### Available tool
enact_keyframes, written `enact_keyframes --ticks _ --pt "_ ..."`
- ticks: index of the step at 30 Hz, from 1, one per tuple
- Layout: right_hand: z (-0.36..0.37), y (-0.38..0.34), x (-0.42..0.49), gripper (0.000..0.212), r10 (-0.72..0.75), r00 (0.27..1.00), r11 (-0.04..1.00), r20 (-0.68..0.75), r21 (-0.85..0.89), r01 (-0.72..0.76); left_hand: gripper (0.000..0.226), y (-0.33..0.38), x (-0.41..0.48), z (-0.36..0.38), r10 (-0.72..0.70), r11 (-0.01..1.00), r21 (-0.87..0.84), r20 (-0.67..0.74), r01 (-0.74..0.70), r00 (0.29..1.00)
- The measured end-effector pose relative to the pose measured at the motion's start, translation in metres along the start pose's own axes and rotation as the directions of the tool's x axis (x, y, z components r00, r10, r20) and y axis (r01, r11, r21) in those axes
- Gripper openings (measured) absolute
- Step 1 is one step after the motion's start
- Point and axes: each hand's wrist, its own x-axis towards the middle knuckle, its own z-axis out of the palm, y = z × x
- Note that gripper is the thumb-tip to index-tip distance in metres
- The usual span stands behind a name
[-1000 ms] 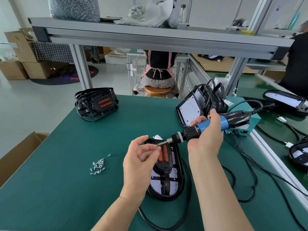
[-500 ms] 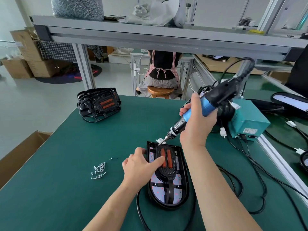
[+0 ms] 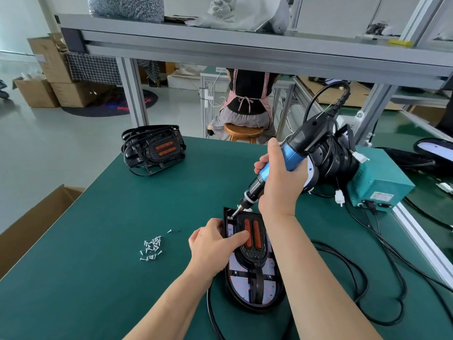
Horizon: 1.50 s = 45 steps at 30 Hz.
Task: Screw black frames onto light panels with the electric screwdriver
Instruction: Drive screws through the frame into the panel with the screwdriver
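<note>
The panel lies on the green table with the frame on top. The left hand holds its left rim, thumb across the frame. The right hand grips the tilted screwdriver, bit at the panel's far left corner. Loose screws lie to the left. The label on the teal box is too small to read.

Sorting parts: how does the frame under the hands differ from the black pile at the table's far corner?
The near frame lies single on a light panel; the far pile is several frames stacked. The left hand grips the near frame; the far pile is untouched. Both are black with two orange bars.
</note>
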Motion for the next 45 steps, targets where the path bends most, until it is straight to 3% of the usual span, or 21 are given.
enact_keyframes --ticks 18,26,35,45 --pt "-0.002 0.003 -0.003 0.023 -0.002 1.0 1.0 0.022 -0.003 0.002 0.047 -0.004 0.001 0.001 0.014 0.999 -0.029 0.002 -0.014 1.0" --pt "0.007 0.005 -0.008 0.03 -0.026 0.995 0.999 0.1 -0.033 0.03 0.053 -0.005 0.002 0.0 0.006 0.996 -0.091 0.029 -0.004 1.0" --pt "0.007 0.01 -0.006 0.022 -0.043 0.996 0.997 0.084 -0.058 0.048 0.059 -0.009 0.006 0.002 -0.012 0.993 -0.118 0.039 0.017 0.999" --pt "0.002 0.016 -0.005 0.019 -0.084 0.991 0.992 0.107 -0.082 0.093 0.049 -0.011 0.008 0.003 -0.017 0.989 -0.147 0.034 0.022 0.999"
